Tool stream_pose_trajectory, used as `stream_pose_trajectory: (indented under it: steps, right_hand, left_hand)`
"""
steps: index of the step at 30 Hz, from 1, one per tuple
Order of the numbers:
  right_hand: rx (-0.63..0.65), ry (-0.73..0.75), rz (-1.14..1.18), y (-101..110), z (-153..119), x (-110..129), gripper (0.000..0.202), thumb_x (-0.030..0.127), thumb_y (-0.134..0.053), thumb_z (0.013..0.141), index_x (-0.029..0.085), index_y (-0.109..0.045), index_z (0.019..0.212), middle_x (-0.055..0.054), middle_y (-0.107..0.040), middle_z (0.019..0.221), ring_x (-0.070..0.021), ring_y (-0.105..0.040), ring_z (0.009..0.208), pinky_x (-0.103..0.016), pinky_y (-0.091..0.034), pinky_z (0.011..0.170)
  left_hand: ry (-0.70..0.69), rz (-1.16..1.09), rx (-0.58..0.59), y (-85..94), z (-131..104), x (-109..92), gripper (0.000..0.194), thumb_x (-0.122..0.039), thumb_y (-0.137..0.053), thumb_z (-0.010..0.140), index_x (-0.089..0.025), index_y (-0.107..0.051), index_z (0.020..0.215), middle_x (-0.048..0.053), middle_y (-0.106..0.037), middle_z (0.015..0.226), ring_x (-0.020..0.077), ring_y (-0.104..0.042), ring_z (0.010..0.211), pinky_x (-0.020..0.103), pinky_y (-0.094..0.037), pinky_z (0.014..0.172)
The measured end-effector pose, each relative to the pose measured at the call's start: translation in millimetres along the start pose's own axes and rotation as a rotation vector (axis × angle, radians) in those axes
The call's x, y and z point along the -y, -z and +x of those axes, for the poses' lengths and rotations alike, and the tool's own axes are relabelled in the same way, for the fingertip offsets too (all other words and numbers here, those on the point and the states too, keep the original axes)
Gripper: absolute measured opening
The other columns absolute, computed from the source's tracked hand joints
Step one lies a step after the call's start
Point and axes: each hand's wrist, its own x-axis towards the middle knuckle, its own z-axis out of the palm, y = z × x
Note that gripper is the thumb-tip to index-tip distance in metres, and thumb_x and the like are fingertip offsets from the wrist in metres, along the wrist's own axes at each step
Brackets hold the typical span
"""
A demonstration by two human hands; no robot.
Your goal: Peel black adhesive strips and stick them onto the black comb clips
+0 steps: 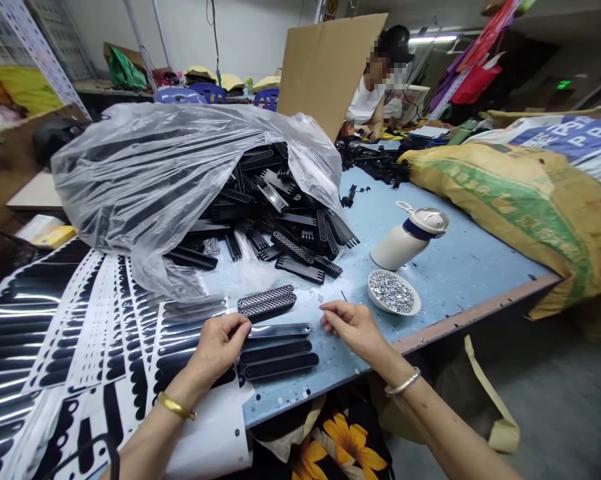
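Observation:
My left hand (225,339), closed with fingertips pinched, is at the left end of a glossy black strip (280,330) on the blue table (330,380). Whether it grips the strip is hard to tell. Two more dark strips (280,365) lie just below, and a pair of textured black pieces (267,302) lies above. To the right, my right hand (347,325) hovers over the table, fingers bent and thumb close to them; anything between the fingertips is too small to make out. A white bowl of small silvery parts (393,292) stands just beyond it.
A plastic bag (145,173) spills black pieces (300,230) across the table. Sheets of black stickers (95,320) cover the left side. A white bottle (405,240) stands behind the bowl. Yellow sacks (520,207) lie at right. Another person (367,100) sits beyond a cardboard sheet (325,67).

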Motion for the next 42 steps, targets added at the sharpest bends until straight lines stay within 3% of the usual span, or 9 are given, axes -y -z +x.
stream_pose_trajectory:
  steps: [6, 12, 19, 25, 28, 30, 34, 38, 42]
  right_hand:
    - [0.053, 0.054, -0.037, -22.6, -2.8, 15.7, 0.034, 0.038, -0.054, 0.088, 0.018, -0.067, 0.063, -0.002, -0.063, 0.053, -0.0153, -0.058, 0.048, -0.025, -0.045, 0.047]
    - [0.054, 0.207, -0.089, -34.5, 1.1, 19.3, 0.029, 0.035, -0.057, 0.086, 0.021, -0.070, 0.064, -0.004, -0.068, 0.061, -0.0180, -0.061, 0.057, -0.029, -0.046, 0.059]
    - [0.052, 0.268, -0.120, -35.8, 4.0, 10.4, 0.037, 0.041, -0.052, 0.090, 0.021, -0.067, 0.062, -0.003, -0.066, 0.058, -0.0182, -0.060, 0.054, -0.028, -0.047, 0.055]
    - [0.058, 0.327, -0.172, -26.5, 8.2, 19.6, 0.039, 0.041, -0.049, 0.091, 0.021, -0.068, 0.063, -0.004, -0.063, 0.058, -0.0192, -0.059, 0.055, -0.031, -0.048, 0.057]
    - [-0.110, 0.396, -0.205, -18.9, 1.8, 33.3, 0.035, 0.039, -0.046, 0.095, 0.021, -0.071, 0.080, -0.006, -0.064, 0.066, -0.0213, -0.062, 0.060, -0.034, -0.050, 0.058]
    - [-0.174, 0.484, -0.192, -20.1, -11.5, 49.4, 0.026, 0.033, -0.048, 0.096, 0.021, -0.070, 0.088, -0.006, -0.064, 0.069, -0.0211, -0.063, 0.061, -0.034, -0.050, 0.058]
    - [0.144, 0.684, -0.085, -49.3, -51.7, 87.0, 0.016, 0.017, -0.050, 0.096, 0.026, -0.064, 0.092, -0.002, -0.061, 0.068, -0.0172, -0.062, 0.059, -0.028, -0.051, 0.052]
    - [0.139, 0.845, -0.070, -99.5, -75.1, 106.4, 0.026, 0.013, -0.050, 0.093, 0.025, -0.055, 0.116, -0.009, -0.067, 0.091, -0.0245, -0.068, 0.087, -0.035, -0.058, 0.075]
    - [0.243, 0.838, -0.090, -139.8, -75.8, 104.6, 0.025, 0.010, -0.050, 0.090, 0.023, -0.056, 0.111, -0.008, -0.064, 0.091, -0.0246, -0.065, 0.084, -0.037, -0.058, 0.072]
  left_hand:
    - [-0.009, 0.165, 0.042, -0.8, 1.9, -12.5, 0.046, -0.045, -0.038, 0.092, -0.019, -0.060, 0.061, 0.000, -0.053, 0.052, 0.0156, -0.053, 0.054, 0.025, -0.035, 0.056]
    - [0.099, 0.521, -0.007, -12.0, 11.8, -25.3, 0.041, -0.058, -0.063, 0.078, -0.019, -0.064, 0.064, 0.005, -0.061, 0.058, 0.0229, -0.060, 0.062, 0.027, -0.030, 0.056]
    - [0.041, 0.362, -0.099, 12.8, 11.1, -7.1, 0.034, -0.029, -0.051, 0.085, -0.020, -0.052, 0.053, -0.001, -0.050, 0.049, 0.0136, -0.049, 0.051, 0.024, -0.032, 0.055]
    - [-0.031, 0.217, -0.398, 70.7, -46.6, -21.5, 0.030, -0.041, -0.051, 0.088, -0.020, -0.063, 0.069, -0.001, -0.060, 0.058, 0.0126, -0.054, 0.054, 0.021, -0.040, 0.055]
    - [0.154, 0.252, -0.605, 79.7, -105.7, -11.2, 0.029, -0.046, -0.060, 0.082, -0.022, -0.062, 0.065, -0.003, -0.059, 0.053, 0.0133, -0.055, 0.049, 0.021, -0.042, 0.050]
    - [0.369, 0.222, -0.675, 71.0, -148.0, 6.7, 0.030, -0.051, -0.064, 0.077, -0.024, -0.064, 0.065, -0.004, -0.059, 0.049, 0.0146, -0.056, 0.046, 0.021, -0.045, 0.048]
    - [0.628, -0.176, -0.633, 29.6, -204.4, 45.7, 0.051, -0.073, -0.066, 0.065, -0.023, -0.071, 0.070, 0.003, -0.072, 0.062, 0.0233, -0.069, 0.059, 0.028, -0.056, 0.059]
    - [0.619, -0.463, -0.480, -6.9, -212.4, 64.0, 0.056, -0.074, -0.067, 0.065, -0.018, -0.072, 0.065, 0.004, -0.065, 0.057, 0.0218, -0.063, 0.060, 0.028, -0.051, 0.057]
    - [0.539, -0.621, -0.273, -12.2, -219.8, 59.2, 0.052, -0.063, -0.077, 0.062, -0.016, -0.061, 0.048, 0.001, -0.057, 0.051, 0.0145, -0.052, 0.054, 0.025, -0.043, 0.055]
